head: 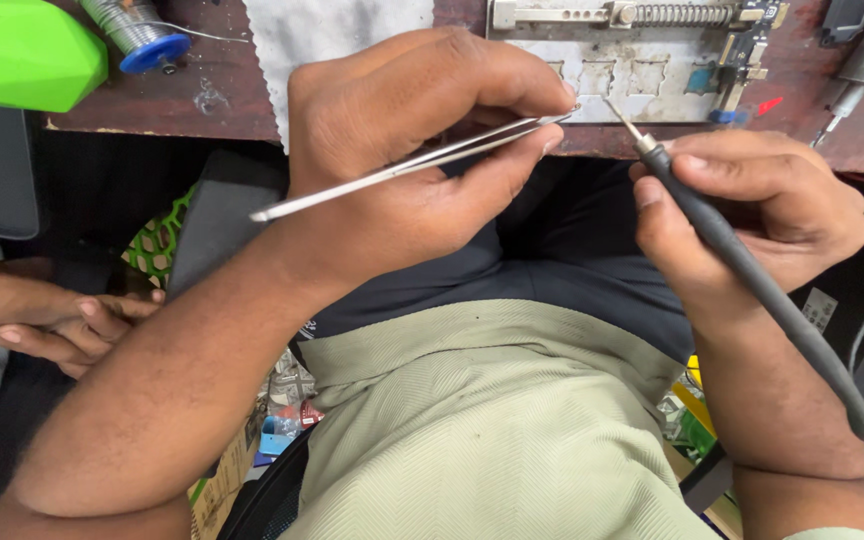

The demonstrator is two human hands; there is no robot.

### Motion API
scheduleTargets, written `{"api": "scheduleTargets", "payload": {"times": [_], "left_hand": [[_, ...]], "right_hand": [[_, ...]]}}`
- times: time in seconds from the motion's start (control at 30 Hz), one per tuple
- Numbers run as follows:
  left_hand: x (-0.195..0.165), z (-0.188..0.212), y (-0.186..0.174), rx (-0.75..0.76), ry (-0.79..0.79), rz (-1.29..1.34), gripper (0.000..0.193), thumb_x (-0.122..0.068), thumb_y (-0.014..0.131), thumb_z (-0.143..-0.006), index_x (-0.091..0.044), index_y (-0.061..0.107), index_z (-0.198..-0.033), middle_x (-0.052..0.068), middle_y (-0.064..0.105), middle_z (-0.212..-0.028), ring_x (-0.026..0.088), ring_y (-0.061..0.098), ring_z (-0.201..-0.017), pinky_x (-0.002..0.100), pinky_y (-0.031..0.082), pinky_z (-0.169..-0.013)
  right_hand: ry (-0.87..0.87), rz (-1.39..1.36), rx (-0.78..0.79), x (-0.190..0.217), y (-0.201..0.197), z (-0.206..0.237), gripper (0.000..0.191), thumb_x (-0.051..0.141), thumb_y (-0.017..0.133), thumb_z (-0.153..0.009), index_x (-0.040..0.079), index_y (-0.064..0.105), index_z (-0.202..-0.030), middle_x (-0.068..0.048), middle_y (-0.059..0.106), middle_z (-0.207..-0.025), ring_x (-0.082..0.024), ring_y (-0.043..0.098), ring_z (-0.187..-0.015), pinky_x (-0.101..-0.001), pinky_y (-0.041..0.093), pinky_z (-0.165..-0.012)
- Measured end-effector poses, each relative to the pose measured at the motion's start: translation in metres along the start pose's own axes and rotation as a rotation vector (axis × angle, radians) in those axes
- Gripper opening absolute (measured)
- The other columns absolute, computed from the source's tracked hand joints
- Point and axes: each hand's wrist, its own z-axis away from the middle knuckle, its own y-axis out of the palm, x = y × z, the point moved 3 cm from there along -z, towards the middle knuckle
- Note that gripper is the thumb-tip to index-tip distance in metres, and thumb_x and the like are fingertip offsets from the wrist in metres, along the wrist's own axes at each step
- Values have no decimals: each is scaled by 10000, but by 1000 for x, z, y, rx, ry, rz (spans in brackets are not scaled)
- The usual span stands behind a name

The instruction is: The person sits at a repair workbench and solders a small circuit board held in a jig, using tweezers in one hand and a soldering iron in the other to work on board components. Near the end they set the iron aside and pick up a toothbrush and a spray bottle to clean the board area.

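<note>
Two own hands in view, plus one other person's hand [82, 325] at the left edge, resting low and apart from the work.

Left hand [422, 150] pinches one pair of metal tweezers [412, 165] between thumb and fingers; tips point right, toward the desk edge, rear end sticks out left past the wrist. Right hand [752, 215] grips one soldering iron [742, 255], dark grey handle, thin metal tip angled up-left. Tweezer tips and iron tip sit close together, not touching, right at the front edge of the desk [202, 110].

On the desk: one metal board holder [632, 40] with a spring bar along its top, holding one small circuit board [742, 55] at its right end. One spool of solder wire [137, 30] with a blue flange, top left. One bright green object [22, 50] at the far left corner, kind unclear. One white cloth [337, 30] hangs over the desk edge behind the left hand. One red-tipped bit [769, 104] lies near the board.

Room: both hands hover in front of the desk edge over the lap, dark trousers and olive shirt [482, 430] below. Gap between the hands is narrow. Desk surface between spool and cloth is bare. Right edge crowded with dark gear, hard to tell what.
</note>
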Motion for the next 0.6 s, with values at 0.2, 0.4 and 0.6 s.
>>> {"api": "scheduleTargets", "payload": {"times": [0.2,0.4,0.6], "left_hand": [[2,-1,0,5,-36,32,170,48,791,-1015,-37,676,-1108,43,728,-1059,98,762,-936,192,644,-829],[3,-1,1,6,-31,20,166,42,796,-1015,-35,678,-1102,40,728,-1061,96,762,-935,191,641,-829],[3,-1,1,7,-42,29,158,33,802,-1025,-37,680,-1096,37,729,-1051,92,762,-925,190,642,-821]], "right_hand": [[-43,60,42,-5,-3,2,155,-44,841,-973,-44,700,-1038,-184,752,-1053,-198,765,-930,-246,614,-852],[-62,70,52,-1,-1,-1,152,-55,842,-971,-58,713,-1053,-184,749,-1049,-197,758,-917,-237,601,-828],[-68,54,37,-3,0,-2,162,-36,866,-996,-61,709,-1028,-184,746,-1024,-205,758,-899,-245,598,-810]]}}
